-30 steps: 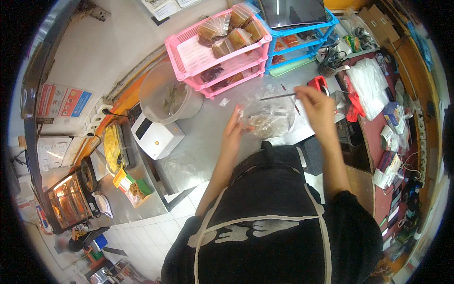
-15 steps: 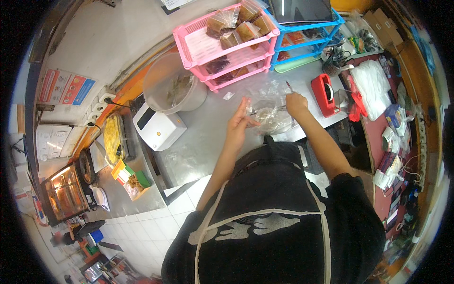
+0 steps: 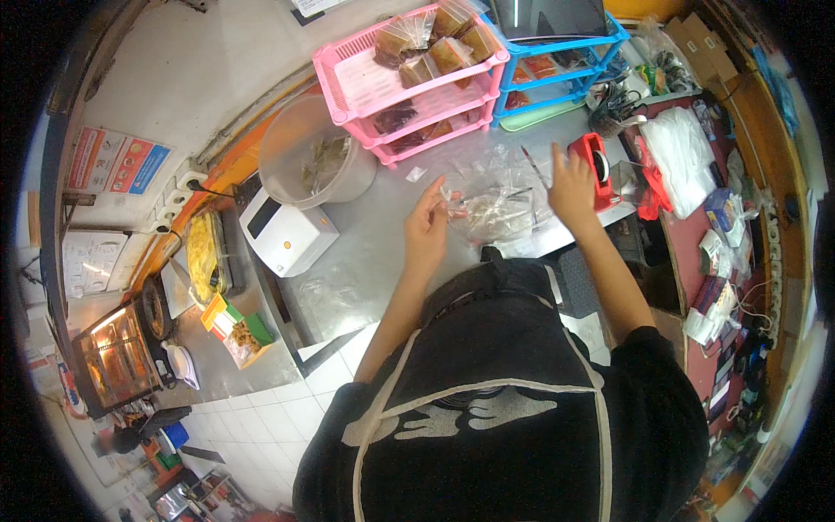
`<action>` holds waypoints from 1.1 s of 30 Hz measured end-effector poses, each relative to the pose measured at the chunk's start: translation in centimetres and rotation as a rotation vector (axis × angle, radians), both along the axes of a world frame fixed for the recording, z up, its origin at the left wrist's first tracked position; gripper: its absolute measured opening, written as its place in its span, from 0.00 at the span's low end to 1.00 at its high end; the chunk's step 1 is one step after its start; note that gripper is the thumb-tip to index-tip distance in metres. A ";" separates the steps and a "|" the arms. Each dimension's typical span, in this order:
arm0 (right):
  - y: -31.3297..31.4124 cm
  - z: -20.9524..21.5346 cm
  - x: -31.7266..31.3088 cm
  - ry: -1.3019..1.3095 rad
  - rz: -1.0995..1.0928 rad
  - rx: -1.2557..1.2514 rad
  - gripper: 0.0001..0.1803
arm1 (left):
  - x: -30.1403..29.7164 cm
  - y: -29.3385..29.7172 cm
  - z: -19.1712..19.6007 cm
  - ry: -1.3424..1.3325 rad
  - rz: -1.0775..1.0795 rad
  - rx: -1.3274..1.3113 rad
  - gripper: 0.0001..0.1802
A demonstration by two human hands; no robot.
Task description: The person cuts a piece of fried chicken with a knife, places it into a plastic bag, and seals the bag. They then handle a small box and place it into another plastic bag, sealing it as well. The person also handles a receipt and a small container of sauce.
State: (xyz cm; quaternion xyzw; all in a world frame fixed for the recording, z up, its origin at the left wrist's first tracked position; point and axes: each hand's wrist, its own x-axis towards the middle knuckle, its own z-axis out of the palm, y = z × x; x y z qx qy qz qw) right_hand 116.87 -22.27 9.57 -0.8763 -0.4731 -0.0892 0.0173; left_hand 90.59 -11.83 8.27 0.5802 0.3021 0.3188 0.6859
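Observation:
A clear, crinkled plastic bag (image 3: 496, 204) lies on the metal counter in front of me, its contents hard to make out through the glare. At its left edge my left hand (image 3: 426, 219) is closed on the plastic, fingers bent and thumb against it. My right hand (image 3: 571, 190) is raised to the right of the bag, fingers apart and holding nothing. It is beside a red tape dispenser (image 3: 588, 163) with a roll in it. A slender, pointed thing (image 3: 533, 163), pen-like or knife-like, lies between the bag and my right hand.
Behind stand a pink tiered rack (image 3: 348, 83) with brown packets and a blue tiered rack (image 3: 565, 42). To the left are a translucent bucket (image 3: 278, 165) and a white printer-like box (image 3: 300, 239). White plastic bags (image 3: 683, 161) lie on the right-hand shelf.
My right hand has let go of the slender pointed thing and moved right to the tape dispenser, its fingers opening. My left hand has shifted slightly left along the bag's edge.

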 end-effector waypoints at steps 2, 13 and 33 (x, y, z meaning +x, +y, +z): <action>-0.5 0.8 2.2 0.481 -0.231 -0.115 0.32 | 0.0 0.2 0.3 -0.010 0.015 0.019 0.24; 1.3 3.3 -9.2 1.039 0.271 0.472 0.29 | 3.2 -0.9 4.5 0.215 -0.210 0.430 0.30; 3.0 4.4 -7.2 0.426 0.908 0.094 0.18 | 7.2 -0.9 -4.5 0.092 -0.249 0.605 0.17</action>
